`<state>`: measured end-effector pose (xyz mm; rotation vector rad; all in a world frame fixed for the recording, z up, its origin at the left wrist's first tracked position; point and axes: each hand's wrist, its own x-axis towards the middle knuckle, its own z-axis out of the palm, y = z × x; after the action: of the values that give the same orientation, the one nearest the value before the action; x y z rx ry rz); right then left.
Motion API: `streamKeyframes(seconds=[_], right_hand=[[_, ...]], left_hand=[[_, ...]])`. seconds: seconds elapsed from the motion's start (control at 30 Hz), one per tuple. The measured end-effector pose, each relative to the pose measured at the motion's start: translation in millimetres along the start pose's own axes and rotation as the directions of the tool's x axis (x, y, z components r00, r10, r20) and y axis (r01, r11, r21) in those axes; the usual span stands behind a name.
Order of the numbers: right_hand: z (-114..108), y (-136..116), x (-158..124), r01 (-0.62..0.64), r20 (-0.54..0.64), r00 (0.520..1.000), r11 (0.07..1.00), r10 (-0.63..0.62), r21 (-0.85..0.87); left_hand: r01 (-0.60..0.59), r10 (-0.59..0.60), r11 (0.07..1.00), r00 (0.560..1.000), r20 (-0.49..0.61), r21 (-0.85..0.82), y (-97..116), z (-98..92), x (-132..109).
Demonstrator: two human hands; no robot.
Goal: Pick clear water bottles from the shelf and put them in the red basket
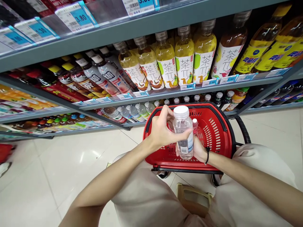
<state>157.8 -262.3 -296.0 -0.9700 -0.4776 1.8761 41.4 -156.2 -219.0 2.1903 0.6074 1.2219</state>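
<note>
A clear plastic bottle [181,132] with a white cap stands nearly upright between my hands, above a red shopping basket [219,110]. My left hand [163,126] curls around its upper part, with the thumb across the label. Around the lower part wraps my right hand [199,149], mostly hidden behind the bottle; a dark band circles that wrist. Inside the basket, behind the bottle, a smaller bottle with a white cap [194,121] shows in part. The bottle's printed label is too small to read.
Shelves of drinks rise in front, with yellow tea bottles [184,60] on the middle one and white-capped bottles [142,110] on the lowest. Price tags line the shelf edge [165,93]. The basket's black handle [243,129] sticks out right. My knees flank the basket; a beige stool [181,192] is below.
</note>
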Motion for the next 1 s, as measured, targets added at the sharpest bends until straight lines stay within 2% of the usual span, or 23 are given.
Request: streamKeyframes(seconds=[0.2,0.33,0.5,0.63,1.0], right_hand=[[-3.0,4.1,0.8,0.033,0.053,0.998,0.999,-0.032,-0.022],[-1.1,4.6,-1.3,0.033,0.100,0.995,0.999,-0.031,-0.017],[2.1,4.0,-5.1,0.033,0.195,0.981,0.999,-0.024,-0.043],[2.7,5.1,-5.8,0.040,0.151,0.988,0.997,-0.030,-0.064],[-0.2,8.0,-3.9,0.009,0.114,0.994,0.998,-0.002,-0.062]], left_hand=[[-0.002,0.002,0.999,1.000,0.010,0.047,3.0,-0.7,-1.0],[0.023,-0.023,1.000,0.999,0.041,-0.004,2.8,-3.0,0.8],[-0.072,0.079,0.995,0.993,0.089,-0.076,0.1,-7.8,4.9],[-0.160,0.165,0.986,0.979,0.119,-0.055,-4.0,-10.7,4.9],[-0.160,0.166,0.985,0.978,0.128,-0.058,-6.6,-10.1,1.9]])
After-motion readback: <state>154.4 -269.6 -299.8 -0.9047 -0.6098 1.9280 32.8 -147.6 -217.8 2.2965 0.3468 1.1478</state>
